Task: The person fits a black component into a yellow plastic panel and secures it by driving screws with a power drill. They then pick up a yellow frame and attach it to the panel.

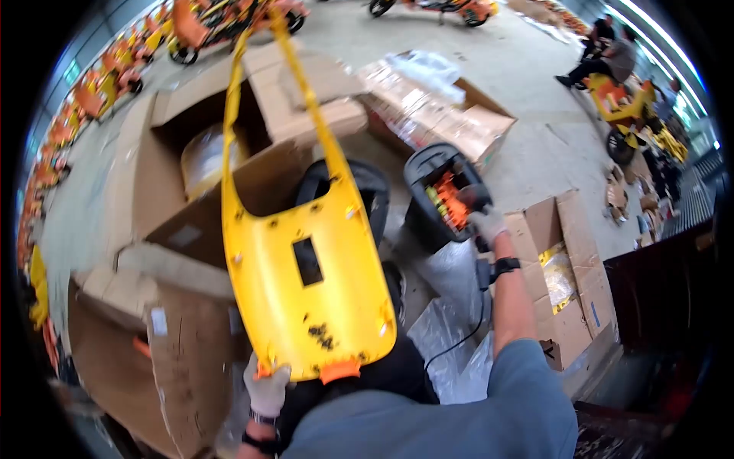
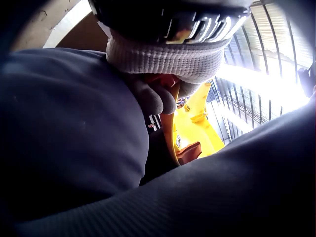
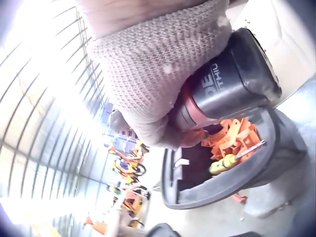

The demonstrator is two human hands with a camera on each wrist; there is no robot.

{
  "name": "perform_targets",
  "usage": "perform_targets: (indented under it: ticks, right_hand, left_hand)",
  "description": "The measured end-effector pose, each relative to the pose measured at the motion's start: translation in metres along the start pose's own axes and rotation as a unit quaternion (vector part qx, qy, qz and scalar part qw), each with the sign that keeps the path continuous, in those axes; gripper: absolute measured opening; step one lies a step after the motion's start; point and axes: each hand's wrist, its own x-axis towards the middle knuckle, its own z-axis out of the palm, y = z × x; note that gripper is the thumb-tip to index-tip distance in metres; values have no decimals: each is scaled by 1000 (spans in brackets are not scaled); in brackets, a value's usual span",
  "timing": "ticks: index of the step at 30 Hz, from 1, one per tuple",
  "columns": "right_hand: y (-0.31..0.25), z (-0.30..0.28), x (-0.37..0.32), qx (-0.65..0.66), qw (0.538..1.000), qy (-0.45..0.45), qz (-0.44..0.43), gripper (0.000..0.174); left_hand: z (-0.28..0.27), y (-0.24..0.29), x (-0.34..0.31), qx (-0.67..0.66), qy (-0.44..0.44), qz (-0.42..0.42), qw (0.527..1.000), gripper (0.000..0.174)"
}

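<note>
A yellow plastic scooter panel (image 1: 306,229) with two long arms and a rectangular slot lies over the person's lap. The gloved left hand (image 1: 267,387) grips its near left corner, beside an orange piece (image 1: 340,371) on the lower edge. In the left wrist view, gloved fingers (image 2: 150,98) curl at the panel's edge. Over a dark grey bin (image 1: 419,164), the gloved right hand (image 1: 488,225) holds a cordless drill (image 3: 222,81), its black battery end showing and its front hidden. Orange plastic parts (image 3: 234,138) and a yellow-handled screwdriver (image 3: 224,164) lie inside the bin.
Open cardboard boxes stand at the left (image 1: 191,359), upper left (image 1: 141,176) and right (image 1: 566,329). Another carton (image 1: 428,107) with plastic wrap lies ahead. A second dark bin (image 1: 375,187) is partly behind the panel. Clear plastic sheeting (image 1: 451,275) covers floor between. Scooters and seated people are farther off.
</note>
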Motion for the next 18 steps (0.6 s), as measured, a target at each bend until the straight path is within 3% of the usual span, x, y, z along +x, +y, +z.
perform_targets:
  ticks: [1, 2, 4, 6, 8, 10, 12, 15, 18]
  right_hand:
    - [-20, -12, -25, 104, 994, -12, 36, 33]
    - [-10, -17, -29, 105, 994, 18, 13, 34]
    - [-24, -26, -68, 240, 969, 36, -52, 45]
    - [-15, -30, -100, 427, 900, -35, -80, 62]
    - [-53, -18, -171, 511, 849, -71, -111, 76]
    - [-87, -6, -235, 523, 832, -124, -141, 91]
    - [-88, 7, -266, 542, 788, -235, -171, 91]
    - [-112, 27, -321, 389, 881, -241, -120, 86]
    - [-116, 48, -347, 245, 918, -298, -90, 66]
  left_hand:
    - [-1, -6, 2, -16, -3, -2, 1000, 44]
    - [3, -3, 1, -36, 2, 2, 999, 44]
    - [3, -7, 2, -52, 6, 0, 999, 48]
    - [5, -9, 1, -59, 22, -5, 998, 49]
    - [5, -13, 1, -65, 17, 17, 998, 50]
    - [6, -14, 0, -56, 21, 23, 998, 50]
    - [5, -13, -1, -42, 16, 36, 998, 49]
    - [6, -16, -6, -69, 12, 48, 996, 50]
    - [7, -26, -11, -48, 23, 77, 996, 50]
